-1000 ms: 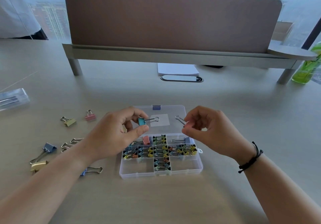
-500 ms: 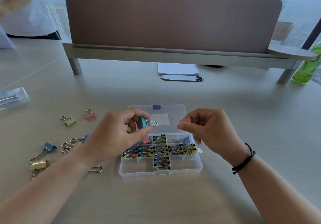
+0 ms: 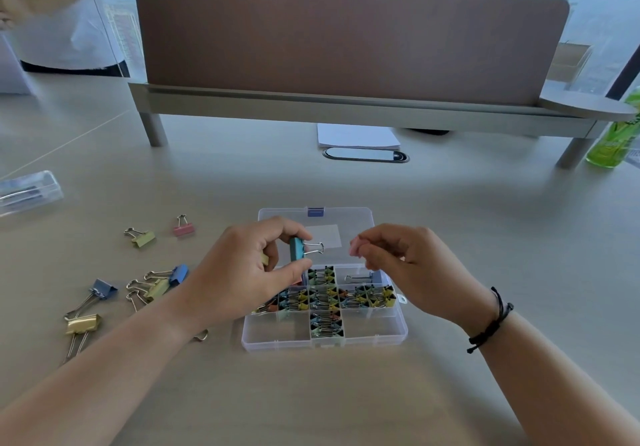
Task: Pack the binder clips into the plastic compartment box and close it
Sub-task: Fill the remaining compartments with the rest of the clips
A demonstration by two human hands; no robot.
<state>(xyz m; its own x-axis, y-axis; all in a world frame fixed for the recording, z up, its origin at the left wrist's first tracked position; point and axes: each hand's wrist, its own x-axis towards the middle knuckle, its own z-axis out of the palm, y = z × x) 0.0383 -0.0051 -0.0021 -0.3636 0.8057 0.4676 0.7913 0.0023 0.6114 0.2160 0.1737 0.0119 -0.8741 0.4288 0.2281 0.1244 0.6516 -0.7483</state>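
L hand [image 3: 249, 269] pinches teal clip [image 3: 296, 254] over open compartment box [image 3: 325, 340], wire handles to the right, ready to drop in. R hand [image 3: 405, 265] curled on pink clip [image 3: 355, 248], mostly hidden, prob. a clip. Box mid-table, lid flat behind; L cells masked by my hand. Loose clips [image 3: 157, 281] wait to the left

Pastel clips against a pale beige counter [image 3: 346, 393]

The clear plastic compartment box [image 3: 367, 333] with a blue latch holds mixed yellow, teal, pink and black small clips; a teal metal binder clip [image 3: 297, 249] has silver wire handles; loose clips nearby are gold [image 3: 83, 322], blue [image 3: 179, 273], pale yellow [image 3: 143, 239] and pink [image 3: 183, 229]; the wrist cord [image 3: 491, 324] is black.
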